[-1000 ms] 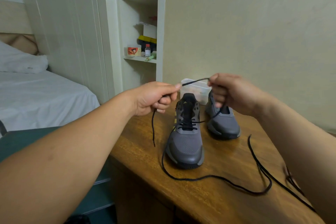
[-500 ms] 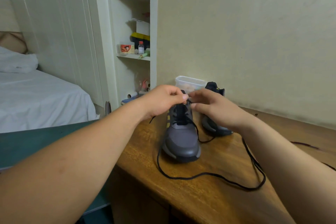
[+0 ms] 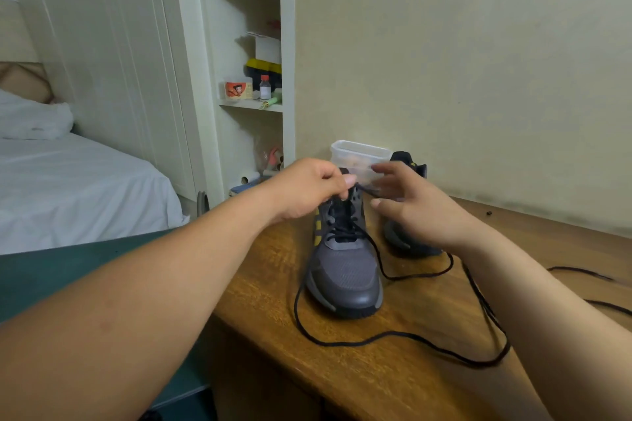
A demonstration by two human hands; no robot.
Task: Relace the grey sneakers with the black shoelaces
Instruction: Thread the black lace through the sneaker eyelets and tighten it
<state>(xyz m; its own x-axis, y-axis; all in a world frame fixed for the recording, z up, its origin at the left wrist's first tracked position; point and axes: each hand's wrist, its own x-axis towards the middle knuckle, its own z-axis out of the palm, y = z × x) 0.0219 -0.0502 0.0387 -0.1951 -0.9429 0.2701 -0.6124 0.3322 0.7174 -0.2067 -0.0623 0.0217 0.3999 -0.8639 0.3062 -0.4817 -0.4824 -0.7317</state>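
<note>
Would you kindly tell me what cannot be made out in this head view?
Head view only:
- Far sneaker: mostly behind the right hand; lacing unseen.
- Black shoelace tip: covered by the left hand, under its pinching fingers.
- Right hand's fingers: motion-blurred, grip unclear.
- Second lace: cut by the right forearm.

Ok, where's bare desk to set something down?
Bare wood lies along the desk front edge, below the black shoelace loop, and at the back right between the wall and the second lace. Crowded: the left hand, right hand, near sneaker, far sneaker and plastic container bunch together.
</note>
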